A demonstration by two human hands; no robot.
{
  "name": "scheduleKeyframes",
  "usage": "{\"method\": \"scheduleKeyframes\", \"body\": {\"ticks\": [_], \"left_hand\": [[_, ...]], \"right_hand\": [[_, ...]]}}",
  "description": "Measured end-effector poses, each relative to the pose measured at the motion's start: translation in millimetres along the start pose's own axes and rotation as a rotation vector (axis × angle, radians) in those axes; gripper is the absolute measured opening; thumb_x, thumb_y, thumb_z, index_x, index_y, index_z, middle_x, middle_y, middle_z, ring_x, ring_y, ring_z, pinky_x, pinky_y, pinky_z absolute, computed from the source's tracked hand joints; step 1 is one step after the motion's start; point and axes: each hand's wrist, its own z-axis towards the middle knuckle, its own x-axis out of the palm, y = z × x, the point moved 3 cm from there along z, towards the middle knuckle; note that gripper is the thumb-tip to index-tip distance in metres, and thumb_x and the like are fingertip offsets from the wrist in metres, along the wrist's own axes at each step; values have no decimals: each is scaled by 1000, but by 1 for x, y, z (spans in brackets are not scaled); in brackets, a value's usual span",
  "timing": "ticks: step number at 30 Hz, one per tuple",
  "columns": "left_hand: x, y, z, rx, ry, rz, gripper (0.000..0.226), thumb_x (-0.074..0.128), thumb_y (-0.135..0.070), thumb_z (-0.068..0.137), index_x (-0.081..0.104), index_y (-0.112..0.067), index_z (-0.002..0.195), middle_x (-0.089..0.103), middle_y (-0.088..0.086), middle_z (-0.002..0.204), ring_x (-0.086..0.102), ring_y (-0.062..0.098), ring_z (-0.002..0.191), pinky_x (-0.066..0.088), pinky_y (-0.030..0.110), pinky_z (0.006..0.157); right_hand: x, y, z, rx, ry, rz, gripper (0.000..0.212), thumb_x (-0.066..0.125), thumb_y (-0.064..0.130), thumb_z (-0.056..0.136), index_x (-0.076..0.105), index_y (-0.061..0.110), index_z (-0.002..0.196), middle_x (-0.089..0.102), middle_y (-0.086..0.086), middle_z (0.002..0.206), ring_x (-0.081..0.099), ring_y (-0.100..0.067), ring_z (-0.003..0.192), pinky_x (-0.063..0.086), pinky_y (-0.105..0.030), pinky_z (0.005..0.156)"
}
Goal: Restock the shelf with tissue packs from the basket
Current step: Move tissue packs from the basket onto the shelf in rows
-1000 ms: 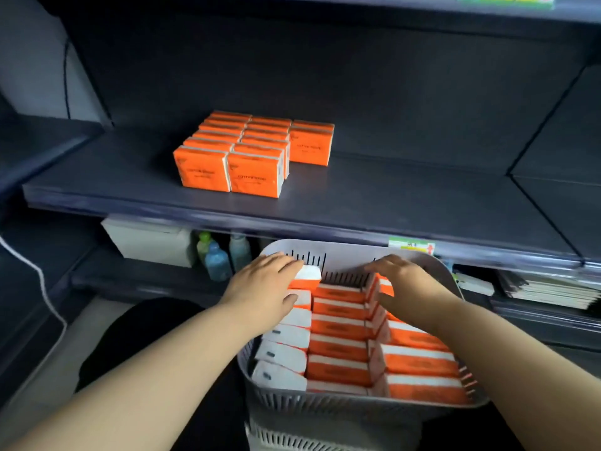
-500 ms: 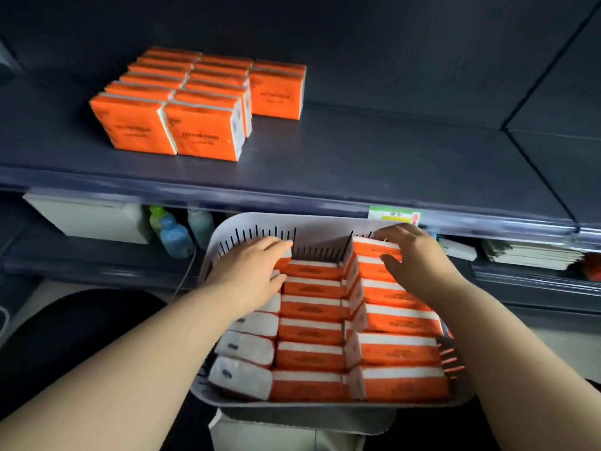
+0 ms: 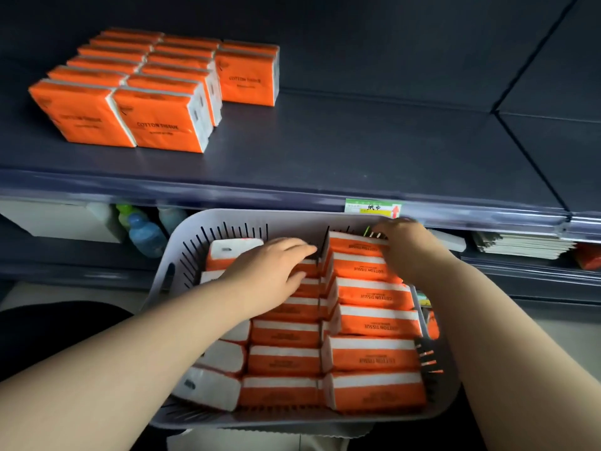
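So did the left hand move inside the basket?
Yes. The left hand slid right across the basket, toward the right column of packs.

The shelved tissue packs [image 3: 156,125] are bright orange on their faces, with white sides and small dark lettering. The basket tissue packs [image 3: 374,353] show the same orange, each with a white band along one edge. Those in the left column show white ends with a small dark mark. The basket [image 3: 292,219] is pale grey-lilac, its walls striped with dark vertical slots. The shelf [image 3: 357,151] is dark slate blue. The price label [image 3: 372,206] is green, yellow and white with a red arrow. Below, a blue bottle [image 3: 144,234] stands by a green-capped bottle [image 3: 125,211].
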Motion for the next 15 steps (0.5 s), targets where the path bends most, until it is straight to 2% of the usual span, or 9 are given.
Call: {"method": "scheduleKeyframes", "body": {"ticks": [2, 5, 7, 12, 15], "left_hand": [[-1, -8, 15, 11, -19, -50, 45, 47, -27, 95, 40, -26, 140, 41, -9, 142, 37, 11, 130, 35, 32, 107], [1, -23, 35, 62, -43, -112, 41, 49, -26, 95, 47, -20, 136, 49, -3, 135, 47, 17, 122, 42, 35, 99], [6, -28, 45, 75, -37, -154, 41, 51, -27, 94, 50, -16, 133, 52, 1, 131, 51, 22, 118, 44, 37, 96], [25, -27, 53, 139, 10, -92, 32, 58, -25, 90, 62, -5, 115, 55, 10, 118, 50, 28, 113, 42, 36, 96], [29, -25, 50, 161, -9, -51, 30, 57, -24, 88, 64, -7, 113, 53, 10, 118, 51, 30, 111, 45, 38, 94]], "right_hand": [[3, 0, 1, 5, 25, -54, 47, 41, -2, 86, 55, 22, 124, 61, -4, 114, 57, -23, 84, 53, -32, 72], [5, 4, 2, -12, 79, -156, 34, 45, 6, 89, 55, 14, 121, 60, -8, 116, 59, -26, 98, 52, -34, 82], [4, 7, 3, 6, 112, -140, 27, 47, 10, 91, 57, 9, 116, 59, -13, 114, 58, -31, 104, 48, -35, 81], [2, 7, 4, 39, 121, -156, 25, 46, 8, 92, 59, 6, 113, 60, -16, 113, 58, -33, 104, 42, -32, 74], [4, 10, 9, 39, 137, -209, 29, 48, 5, 89, 59, 8, 115, 61, -12, 115, 58, -30, 105, 44, -34, 77]]}}
